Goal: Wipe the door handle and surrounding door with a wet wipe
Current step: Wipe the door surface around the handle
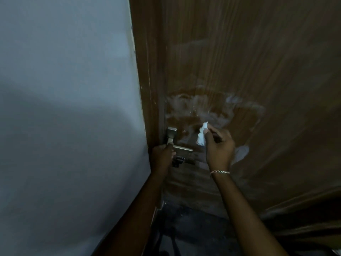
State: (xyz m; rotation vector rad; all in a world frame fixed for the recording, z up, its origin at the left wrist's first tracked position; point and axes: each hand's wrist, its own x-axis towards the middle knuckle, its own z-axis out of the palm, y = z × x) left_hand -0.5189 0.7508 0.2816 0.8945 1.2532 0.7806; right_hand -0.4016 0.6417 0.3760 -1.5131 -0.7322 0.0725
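A brown wooden door (258, 61) fills the right of the head view, with whitish wet smears above and to the right of the handle. The metal lever handle (181, 148) sits near the door's left edge, with a dark lock (181, 160) just below it. My left hand (162, 157) grips the handle's inner end, close to the door edge. My right hand (219, 146) holds a crumpled white wet wipe (202, 134) against the door, just right of and above the handle.
A pale grey wall (64, 108) takes up the left half, meeting the brown door frame (145, 71). Dark floor (193, 228) shows below between my forearms. A thin bracelet (220, 172) circles my right wrist.
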